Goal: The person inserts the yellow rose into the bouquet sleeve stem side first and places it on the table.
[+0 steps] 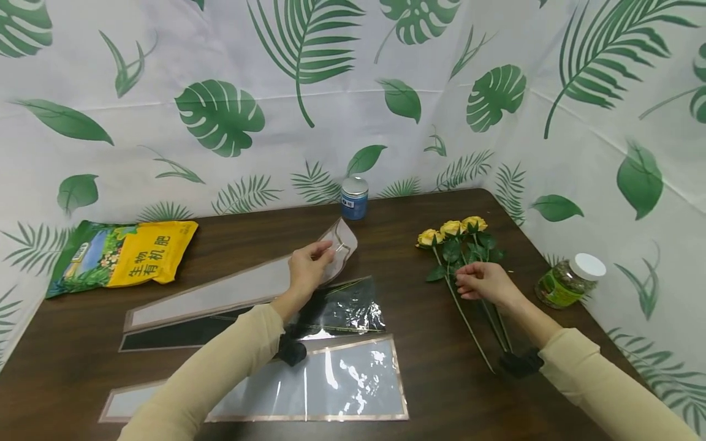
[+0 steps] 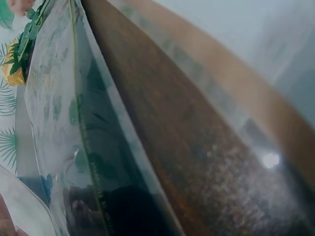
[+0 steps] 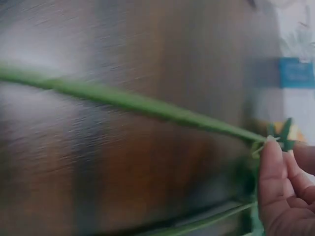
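My left hand (image 1: 309, 267) pinches the raised right end of a pale flower-wrapping sleeve (image 1: 254, 283) with a pinkish border. That end curls up off the dark table, while the rest of the sleeve lies flat to the left. At the right, three yellow roses (image 1: 452, 229) lie with their blooms toward the back. My right hand (image 1: 485, 283) is over their stems. Its thumb and fingers pinch a green rose stem (image 3: 147, 107) close to the leaves in the right wrist view. A black sleeve (image 1: 344, 306) lies just below the left hand.
Closest to me lies a whitish sleeve (image 1: 353, 383) with a copper-coloured border. A yellow-green fertilizer bag (image 1: 127, 254) sits at the back left, a blue can (image 1: 354, 199) at the back middle. A white-lidded jar (image 1: 569, 282) leans near the right edge. Leaf-printed cloth (image 1: 331, 73) hangs behind.
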Tool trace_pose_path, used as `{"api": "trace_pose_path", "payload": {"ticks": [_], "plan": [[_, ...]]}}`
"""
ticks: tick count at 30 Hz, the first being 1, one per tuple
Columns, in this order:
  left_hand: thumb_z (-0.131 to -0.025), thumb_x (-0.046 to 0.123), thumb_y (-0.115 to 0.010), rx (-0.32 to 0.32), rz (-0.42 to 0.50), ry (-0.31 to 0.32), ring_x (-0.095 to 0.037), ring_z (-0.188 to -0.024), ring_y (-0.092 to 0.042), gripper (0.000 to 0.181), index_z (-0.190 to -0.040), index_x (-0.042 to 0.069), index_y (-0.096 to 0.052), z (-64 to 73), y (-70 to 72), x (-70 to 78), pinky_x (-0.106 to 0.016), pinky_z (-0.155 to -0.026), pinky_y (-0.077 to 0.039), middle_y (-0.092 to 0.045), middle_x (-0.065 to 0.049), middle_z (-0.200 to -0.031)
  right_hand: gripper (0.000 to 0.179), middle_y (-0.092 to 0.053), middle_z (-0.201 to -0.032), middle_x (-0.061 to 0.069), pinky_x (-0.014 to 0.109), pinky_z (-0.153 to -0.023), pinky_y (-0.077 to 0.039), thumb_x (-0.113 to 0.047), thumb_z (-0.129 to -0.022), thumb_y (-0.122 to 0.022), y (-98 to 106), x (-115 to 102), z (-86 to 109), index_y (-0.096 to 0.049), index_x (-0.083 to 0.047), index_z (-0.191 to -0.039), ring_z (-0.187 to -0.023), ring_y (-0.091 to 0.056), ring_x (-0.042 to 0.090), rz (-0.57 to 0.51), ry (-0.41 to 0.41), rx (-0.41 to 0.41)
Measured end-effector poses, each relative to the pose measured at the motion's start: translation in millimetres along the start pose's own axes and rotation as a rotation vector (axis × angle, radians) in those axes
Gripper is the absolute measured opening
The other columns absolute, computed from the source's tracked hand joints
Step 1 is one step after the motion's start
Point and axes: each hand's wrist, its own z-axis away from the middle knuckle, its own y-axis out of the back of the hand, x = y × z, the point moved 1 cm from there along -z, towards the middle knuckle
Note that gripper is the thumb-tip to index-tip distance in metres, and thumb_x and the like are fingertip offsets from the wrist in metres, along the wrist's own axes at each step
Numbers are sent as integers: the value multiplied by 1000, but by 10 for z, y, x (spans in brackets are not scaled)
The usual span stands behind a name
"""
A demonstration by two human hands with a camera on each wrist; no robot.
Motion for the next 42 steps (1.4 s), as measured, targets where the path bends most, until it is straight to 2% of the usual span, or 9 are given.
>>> {"api": "trace_pose_path", "payload": {"ticks": [2,9,20,24,27,31,33,37,42], "plan": [[-83,8,-70,0,3,-1,-27,-80,-69,19,-101,2,-72,-4,24,-3,-12,-59,-41,-72,-15,-85,33,-65,-93,20,28,-64,-56,-6,-95,-53,-43,70,0,-50,18,-116,-71,-65,12,57,-8,-15],[-83,11,-70,17,-5,13,-25,-78,-70,20,-101,2,-72,-7,80,-39,-14,-61,-44,-72,-15,-86,24,-66,-79,10,29,-56,-54,-9,-89,-62,-244,80,-112,-60,11,-103,-63,-61,11,202,-35,-11],[-82,6,-70,34,12,11,-28,-78,-70,19,-100,0,-72,-11,122,-67,-11,-59,-43,-72,-17,-87,23,-61,-83,7,23,-57,-53,-8,-94,-52,-363,-81,-248,-59,11,-105,-63,-57,8,73,-145,-59],[-82,6,-71,32,10,6,-27,-78,-70,19,-100,0,-72,-24,138,-65,-12,-59,-43,-72,-16,-88,28,-65,-83,1,18,-57,-51,-10,-96,-50,-405,-116,-330,-53,12,-114,-62,-57,4,-87,-142,-82],[-82,6,-71,27,21,14,-26,-77,-70,19,-100,-1,-71,-22,140,-46,-12,-59,-43,-72,-17,-88,41,-65,-84,-4,15,-60,-50,-11,-97,-50,-449,-172,-401,-41,13,-130,-63,-57,0,-290,-136,-83],[-82,5,-70,14,38,31,-25,-78,-70,19,-100,-1,-71,-11,120,-25,-12,-59,-44,-71,-17,-88,52,-64,-85,-6,15,-62,-49,-8,-97,-48,-469,-347,-489,-26,5,-143,-65,-56,0,-583,-114,-36],[-83,7,-71,7,30,27,-24,-78,-69,19,-100,-1,-72,-6,101,-20,-12,-60,-44,-72,-16,-87,46,-65,-82,-4,16,-60,-48,-6,-97,-49,-457,-467,-536,-31,-4,-139,-62,-56,2,-722,-96,19],[-83,8,-70,-12,7,-4,-23,-78,-69,19,-100,1,-72,1,65,-9,-14,-62,-45,-72,-14,-85,29,-66,-75,-1,18,-56,-48,-3,-94,-52,-440,-702,-650,-38,-15,-116,-58,-57,5,-952,-13,141],[-83,9,-70,-17,-11,-42,-23,-78,-68,18,-99,1,-72,16,52,5,-14,-62,-45,-72,-13,-85,26,-65,-73,3,17,-57,-50,1,-93,-53,-524,-923,-842,-36,-11,-109,-57,-59,8,-1070,130,317]]}}
